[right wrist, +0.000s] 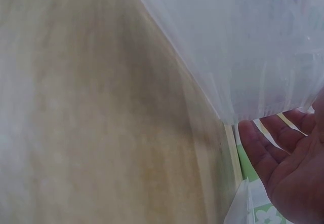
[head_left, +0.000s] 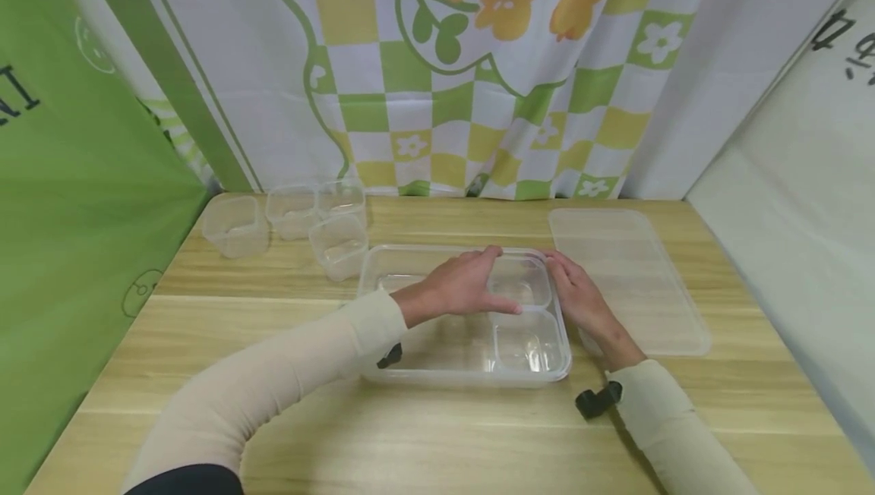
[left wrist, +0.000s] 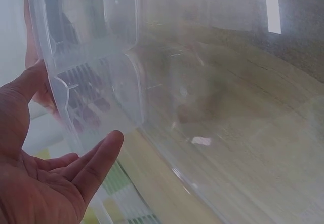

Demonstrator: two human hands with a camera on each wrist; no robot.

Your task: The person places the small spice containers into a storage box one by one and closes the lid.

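A large clear plastic box (head_left: pixel 444 375) sits on the table in the head view. Two small clear containers, a rear one (head_left: pixel 522 288) and a front one (head_left: pixel 526 339), stand in its right end. My left hand (head_left: pixel 456 286) reaches over the box near the rear container; its fingers and thumb are spread apart in the left wrist view, and whether they touch the container is hard to tell. Against the box's right wall, by the far corner, lies my right hand (head_left: pixel 579 299), its fingers (right wrist: pixel 260 153) extended along the outside in the right wrist view.
Several small clear containers, among them a left one (head_left: pixel 235 228) and a nearer one (head_left: pixel 339 248), stand at the table's back left. A flat translucent lid (head_left: pixel 636 275) lies right of the box. A patterned curtain (head_left: pixel 451 108) hangs behind the wooden table (head_left: pixel 437 434).
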